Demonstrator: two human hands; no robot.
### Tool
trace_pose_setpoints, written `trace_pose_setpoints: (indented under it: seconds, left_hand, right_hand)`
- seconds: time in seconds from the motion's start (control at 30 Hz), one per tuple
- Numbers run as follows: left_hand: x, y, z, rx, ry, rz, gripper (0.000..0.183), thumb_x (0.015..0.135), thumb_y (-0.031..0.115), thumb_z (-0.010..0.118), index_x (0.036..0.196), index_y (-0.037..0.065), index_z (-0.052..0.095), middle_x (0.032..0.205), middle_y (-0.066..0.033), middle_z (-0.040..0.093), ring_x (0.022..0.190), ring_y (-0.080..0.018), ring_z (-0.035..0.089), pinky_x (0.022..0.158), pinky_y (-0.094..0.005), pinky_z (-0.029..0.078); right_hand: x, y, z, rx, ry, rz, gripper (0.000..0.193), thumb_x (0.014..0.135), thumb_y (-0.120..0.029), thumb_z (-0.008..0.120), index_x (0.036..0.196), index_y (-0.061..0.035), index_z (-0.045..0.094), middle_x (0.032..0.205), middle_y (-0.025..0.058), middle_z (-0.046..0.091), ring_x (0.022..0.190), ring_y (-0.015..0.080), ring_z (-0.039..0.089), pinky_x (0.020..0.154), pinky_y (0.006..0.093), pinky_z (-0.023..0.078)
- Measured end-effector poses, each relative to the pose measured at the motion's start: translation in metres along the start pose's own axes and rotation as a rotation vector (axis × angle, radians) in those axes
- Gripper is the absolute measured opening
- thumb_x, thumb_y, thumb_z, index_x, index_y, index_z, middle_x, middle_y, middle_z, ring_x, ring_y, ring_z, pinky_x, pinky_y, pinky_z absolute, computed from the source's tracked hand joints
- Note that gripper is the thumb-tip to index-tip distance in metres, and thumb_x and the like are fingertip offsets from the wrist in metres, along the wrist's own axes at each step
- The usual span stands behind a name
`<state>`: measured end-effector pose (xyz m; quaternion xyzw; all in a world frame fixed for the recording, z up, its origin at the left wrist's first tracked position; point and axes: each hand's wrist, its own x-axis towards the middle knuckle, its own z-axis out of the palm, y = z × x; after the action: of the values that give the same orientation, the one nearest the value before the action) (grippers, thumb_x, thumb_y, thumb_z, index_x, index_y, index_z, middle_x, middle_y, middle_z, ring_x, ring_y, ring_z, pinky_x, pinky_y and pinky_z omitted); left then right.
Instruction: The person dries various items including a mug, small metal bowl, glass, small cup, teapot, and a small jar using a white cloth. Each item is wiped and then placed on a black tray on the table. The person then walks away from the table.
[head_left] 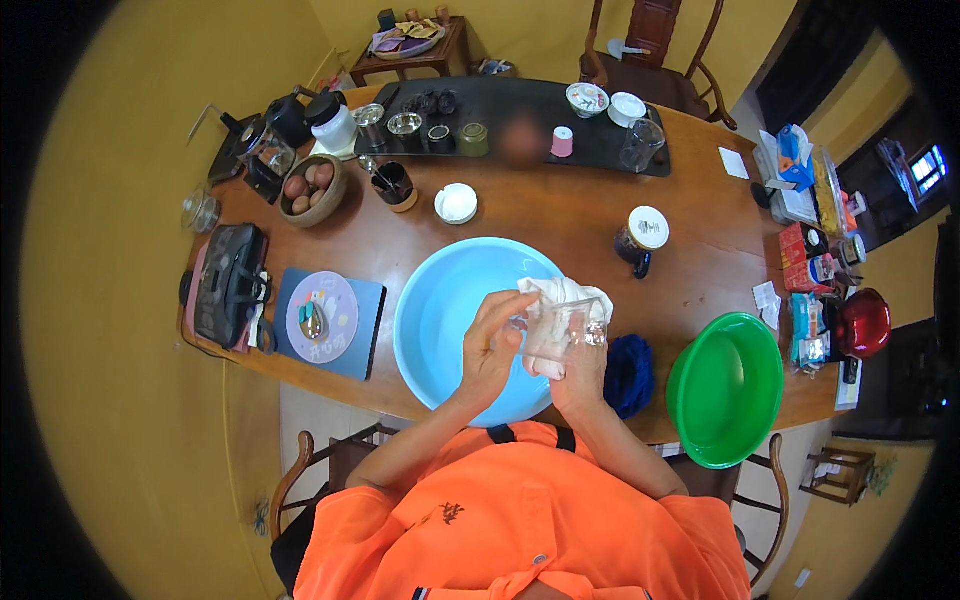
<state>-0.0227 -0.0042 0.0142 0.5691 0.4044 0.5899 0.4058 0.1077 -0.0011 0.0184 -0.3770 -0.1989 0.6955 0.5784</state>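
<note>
Glass [562,335] was up over the basin's [420,345] right side, right hand [583,378] holding it with the cloth [568,291]; couldn't tell if the left hand [488,352] gripped. Looked light, stiff, breakable, maybe slick; cupping the sides seemed safest.

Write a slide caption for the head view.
Right hand holding a clear glass and white cloth, left hand close beside them, by a light-blue basin on a wooden table.
</note>
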Motion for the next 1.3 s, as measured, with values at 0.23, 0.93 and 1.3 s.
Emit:
trace_pose_setpoints:
  seconds: [0.23,0.93,1.3]
  left_hand:
    - [0.003,-0.004,0.002,0.031,-0.069,0.016,0.062,0.077,0.017,0.077,0.13,0.002,0.049,0.112,-0.0096,0.055,0.103,-0.0195,0.055,0.086,-0.0338,0.048]
    - [0.348,-0.113,0.074,1.123,-0.572,0.508,0.051,0.061,-0.006,0.065,0.109,0.008,0.058,0.108,-0.0163,0.056,0.099,-0.0362,0.051,0.087,-0.0441,0.045]
    - [0.402,-0.205,0.113,1.311,-0.758,0.572,0.053,0.064,-0.005,0.062,0.114,0.011,0.055,0.113,-0.0182,0.055,0.109,-0.0382,0.05,0.095,-0.0442,0.044]
  right_hand:
    - [0.008,-0.004,0.001,0.047,0.064,-0.04,0.033,0.097,-0.025,0.052,0.118,-0.0004,0.052,0.102,0.006,0.061,0.087,0.0124,0.059,0.07,0.0254,0.049]
    - [-0.006,-0.002,-0.121,-0.254,-0.078,0.023,0.032,0.092,-0.016,0.055,0.118,0.0037,0.053,0.106,0.0087,0.061,0.097,0.0133,0.056,0.083,0.0272,0.045]
    - [0.022,-0.019,-0.139,-0.127,-0.171,0.055,0.044,0.095,-0.026,0.056,0.129,0.0006,0.046,0.113,0.0095,0.058,0.104,0.0152,0.054,0.09,0.0289,0.043]
